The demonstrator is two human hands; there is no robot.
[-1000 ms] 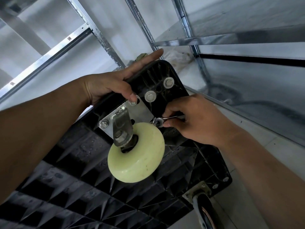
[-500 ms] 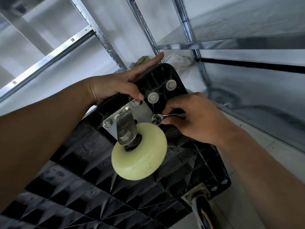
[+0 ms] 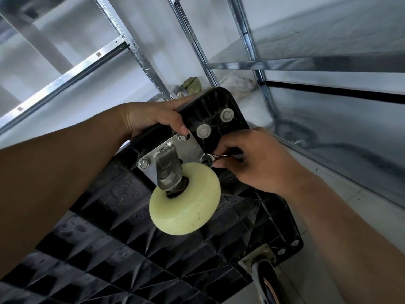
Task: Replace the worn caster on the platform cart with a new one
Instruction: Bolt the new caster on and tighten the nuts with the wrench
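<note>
Caster (image 3: pixel 185 198) bolted at top corner of cart (image 3: pixel 109 238) underside. Cart tipped on edge, so plate (image 3: pixel 190 145) faces you. Fork runs from plate down toward you, wheel face-on. Your left hand (image 3: pixel 151 118) wraps cart edge, thumb by upper bolt, likely steadying. Your right hand (image 3: pixel 252 163) pinches small wrench (image 3: pixel 222 155) on right-corner bolt, handle pointing right. Second caster (image 3: pixel 266 281) at lower corner.

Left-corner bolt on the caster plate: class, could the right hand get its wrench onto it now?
Probably, though not straight across: the left-corner bolt lies uncovered, but the caster fork and cream wheel stand between it and the right hand, which holds the wrench at the opposite corner.
</note>
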